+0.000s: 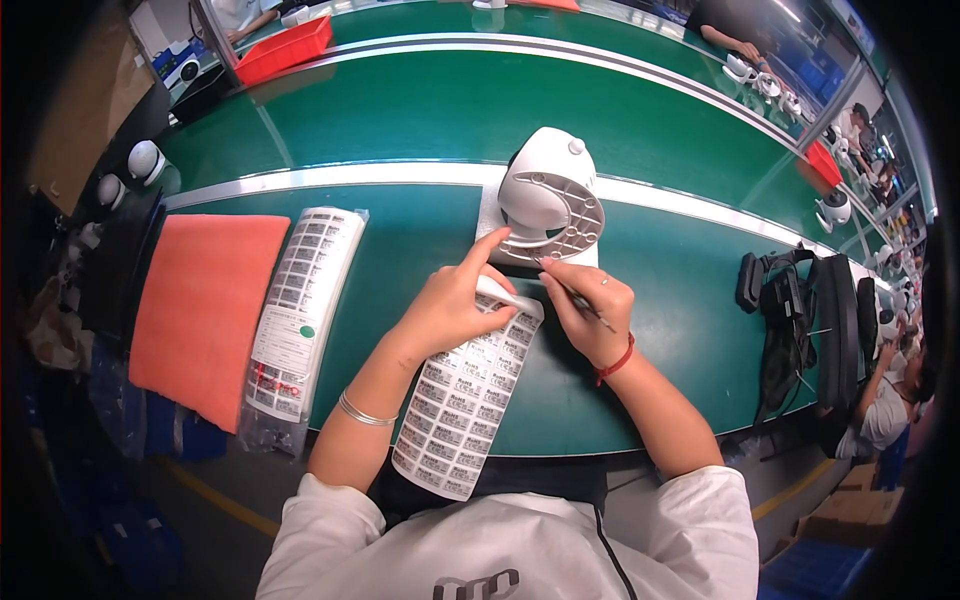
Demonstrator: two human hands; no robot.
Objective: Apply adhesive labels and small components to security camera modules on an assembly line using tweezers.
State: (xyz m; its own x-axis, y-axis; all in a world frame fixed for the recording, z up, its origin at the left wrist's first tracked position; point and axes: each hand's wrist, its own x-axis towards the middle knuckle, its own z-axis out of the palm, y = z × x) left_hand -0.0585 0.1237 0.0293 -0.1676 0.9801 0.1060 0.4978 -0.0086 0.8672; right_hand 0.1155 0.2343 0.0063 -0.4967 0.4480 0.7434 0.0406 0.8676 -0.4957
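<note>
A white plastic camera housing (548, 150) lies tipped on a white block (488, 215), its ribbed round base facing me. My left hand (450, 300) pinches the curled top end of a sheet of small printed labels (465, 400) between thumb and fingers; the index finger reaches up to the housing's lower edge. The sheet hangs down past the table's front edge. Slim metal tweezers (600, 317) are gripped in my right hand (590, 300), just below the ribbed base. Their tips are near my right fingertips, and whether they carry a label is too small to tell.
At left lie an orange foam sheet (205, 310) and a bagged stack of label sheets (300, 290). A black strapped device (785, 300) lies at right. Beyond runs a green conveyor (400, 110), with a red bin (290, 52), more white cameras (145, 160) and co-workers around it.
</note>
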